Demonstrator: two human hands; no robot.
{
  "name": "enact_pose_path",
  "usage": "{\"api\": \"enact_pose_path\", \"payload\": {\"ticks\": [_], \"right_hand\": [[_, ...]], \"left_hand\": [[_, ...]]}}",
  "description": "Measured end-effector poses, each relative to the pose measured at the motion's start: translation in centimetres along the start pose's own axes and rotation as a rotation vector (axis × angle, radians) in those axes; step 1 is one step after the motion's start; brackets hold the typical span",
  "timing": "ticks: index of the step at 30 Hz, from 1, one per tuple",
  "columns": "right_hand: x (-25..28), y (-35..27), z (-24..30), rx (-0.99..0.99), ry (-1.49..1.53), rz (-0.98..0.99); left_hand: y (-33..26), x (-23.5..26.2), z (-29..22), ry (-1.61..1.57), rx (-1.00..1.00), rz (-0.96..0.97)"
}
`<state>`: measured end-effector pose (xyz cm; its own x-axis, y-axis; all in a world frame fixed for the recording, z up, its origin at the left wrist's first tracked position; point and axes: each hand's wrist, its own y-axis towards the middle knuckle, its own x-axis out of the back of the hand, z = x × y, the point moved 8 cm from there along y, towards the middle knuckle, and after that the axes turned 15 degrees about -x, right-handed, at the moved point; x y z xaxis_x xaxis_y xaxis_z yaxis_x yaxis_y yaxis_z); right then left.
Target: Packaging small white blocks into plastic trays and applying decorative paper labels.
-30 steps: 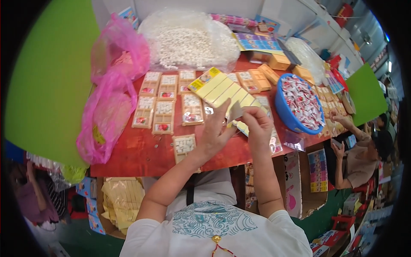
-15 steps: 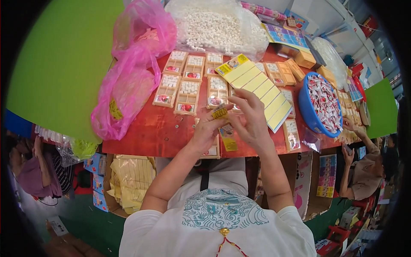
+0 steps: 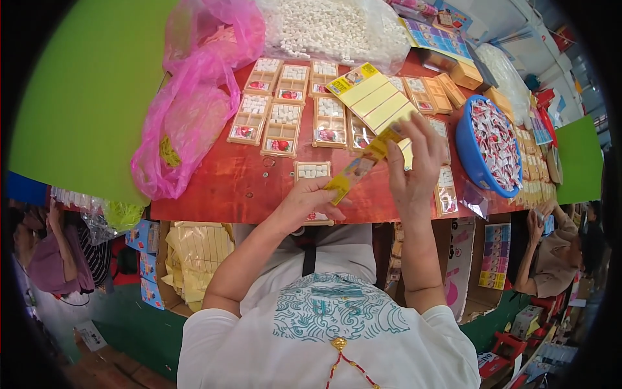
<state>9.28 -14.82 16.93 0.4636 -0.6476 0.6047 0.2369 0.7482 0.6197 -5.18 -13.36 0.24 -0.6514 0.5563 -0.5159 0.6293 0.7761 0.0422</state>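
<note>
A yellow printed sticker strip (image 3: pixel 365 166) stretches slantwise between my hands above the red table. My left hand (image 3: pixel 301 204) pinches its lower end. At the upper end, my right hand (image 3: pixel 414 165) is closed on the strip between thumb and fingers. Below and beside my left hand lies a tan compartment tray (image 3: pixel 313 170) with white pieces, partly covered by the hand. Behind the strip, a pale yellow sticker sheet (image 3: pixel 368 97) rests across several trays. More filled trays (image 3: pixel 282 129) stand to the left, holding white cubes and small strawberry-printed packets.
A pink plastic bag (image 3: pixel 184 129) lies at left; a clear bag of white pieces (image 3: pixel 334 29) is at the back. Wrapped packets fill a blue basin (image 3: pixel 466 146) at right. Cardboard boxes (image 3: pixel 175 298) sit below the table edge. Another person (image 3: pixel 551 253) works at right.
The strip, earlier bunched in my left hand, is now stretched between both hands. My right hand has moved right and upward. The view has shifted slightly.
</note>
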Motion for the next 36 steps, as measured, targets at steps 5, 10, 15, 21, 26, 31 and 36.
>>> {"api": "enact_pose_path", "payload": {"ticks": [5, 10, 15, 21, 26, 31, 36], "right_hand": [[1.1, -1.4, 1.6, 0.128, -0.209, -0.025], [1.6, -2.3, 3.7, 0.179, -0.249, 0.190], [-3.3, -5.6, 3.0, 0.282, -0.354, 0.590], [-5.2, -7.8, 2.8, 0.266, -0.146, 0.711], [-6.9, -7.8, 1.1, 0.136, 0.057, 0.748], [-11.1, -8.3, -4.4, -0.364, 0.352, 0.990], [-14.8, -9.7, -5.3, -0.588, 0.585, 1.060]], "left_hand": [[-1.0, 0.2, 0.3, 0.202, 0.101, 0.060], [-2.4, 0.6, 0.2, 0.397, 0.123, 0.074], [-3.5, 0.1, -2.1, 0.711, 0.042, 0.153], [-6.2, 2.0, -2.9, 0.902, 0.028, 0.078], [-9.2, 5.2, -4.6, 0.707, -0.017, -0.374], [-11.5, 5.4, -4.2, 0.863, -0.317, -0.513], [-10.9, -0.1, -4.6, 1.411, -0.740, -0.225]]}}
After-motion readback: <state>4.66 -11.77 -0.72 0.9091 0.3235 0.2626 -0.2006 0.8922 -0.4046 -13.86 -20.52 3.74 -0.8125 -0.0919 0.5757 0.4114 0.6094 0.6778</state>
